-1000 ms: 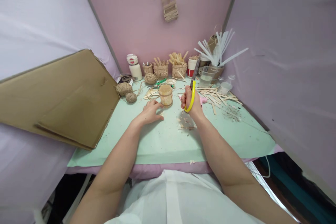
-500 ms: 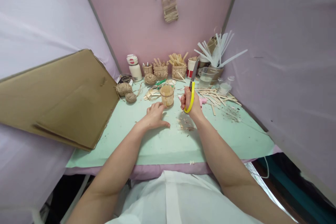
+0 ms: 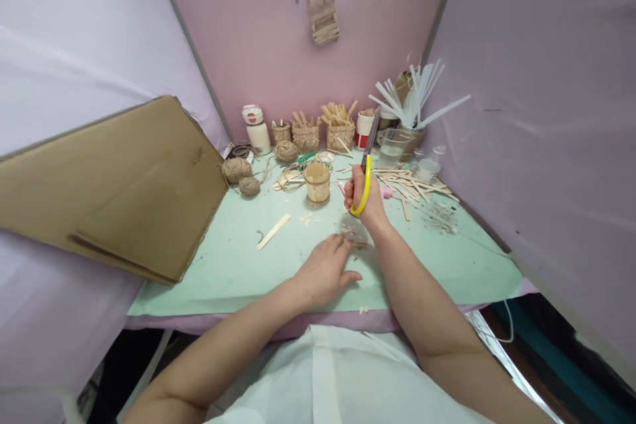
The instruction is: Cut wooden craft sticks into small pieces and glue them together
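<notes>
My right hand (image 3: 362, 193) is closed around a pair of scissors (image 3: 368, 179) with yellow handles, blades pointing up and away from me. Low over the green tabletop, my left hand (image 3: 328, 268) lies palm down with its thumb apart, holding nothing. Its fingertips are at small wood scraps (image 3: 358, 233) below the right hand. A small round wooden cup (image 3: 317, 183) stands upright beyond the left hand. To the left, a flat wooden stick (image 3: 273, 232) rests on the table, beside a short bit of twine (image 3: 260, 236).
Balls of twine (image 3: 236, 170) and a large cardboard sheet (image 3: 124, 192) are on the left. Stick-filled baskets (image 3: 340, 135) and a white bottle (image 3: 258, 137) line the back. Loose sticks (image 3: 412, 184), a pink tool (image 3: 386, 192) and a clear cup (image 3: 391, 149) occupy the right.
My left hand has moved right and nearer to me, from beside the wooden cup to the scraps. The flat stick now shows where the hand was. My right hand keeps its hold on the scissors.
</notes>
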A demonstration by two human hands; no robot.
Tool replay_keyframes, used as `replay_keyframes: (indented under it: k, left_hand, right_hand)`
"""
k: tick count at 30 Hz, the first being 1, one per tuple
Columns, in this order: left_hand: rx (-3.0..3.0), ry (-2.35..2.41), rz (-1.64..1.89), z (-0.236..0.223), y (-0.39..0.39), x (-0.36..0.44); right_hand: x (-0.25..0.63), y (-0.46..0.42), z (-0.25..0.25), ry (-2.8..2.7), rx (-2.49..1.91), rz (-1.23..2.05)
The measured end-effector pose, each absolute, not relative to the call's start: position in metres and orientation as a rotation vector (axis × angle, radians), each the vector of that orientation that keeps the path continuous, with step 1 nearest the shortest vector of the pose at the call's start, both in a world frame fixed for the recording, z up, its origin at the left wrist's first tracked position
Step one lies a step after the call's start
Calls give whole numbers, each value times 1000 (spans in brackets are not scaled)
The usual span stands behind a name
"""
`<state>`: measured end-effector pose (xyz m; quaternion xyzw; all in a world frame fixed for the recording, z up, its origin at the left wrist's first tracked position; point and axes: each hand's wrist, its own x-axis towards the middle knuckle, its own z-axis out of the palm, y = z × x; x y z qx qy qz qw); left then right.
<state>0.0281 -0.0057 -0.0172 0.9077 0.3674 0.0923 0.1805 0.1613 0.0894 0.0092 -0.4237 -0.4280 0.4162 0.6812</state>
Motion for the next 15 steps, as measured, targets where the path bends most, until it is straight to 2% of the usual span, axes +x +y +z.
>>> replay_keyframes:
  k: [3,6,10,15]
  left_hand:
    - [2587,873,366,-9,10,29]
    - [2615,1206,405,0,41,14]
    - [2520,1658,234,4,87,-11]
    - [2600,1527,122,-7,109,-13]
  right_hand:
    - [163,90,10,-942,-946,925]
    - [165,90,12,-920,-945,904]
    - [164,88,13,-940,-932,907]
    - [164,88,13,-930,-936,935]
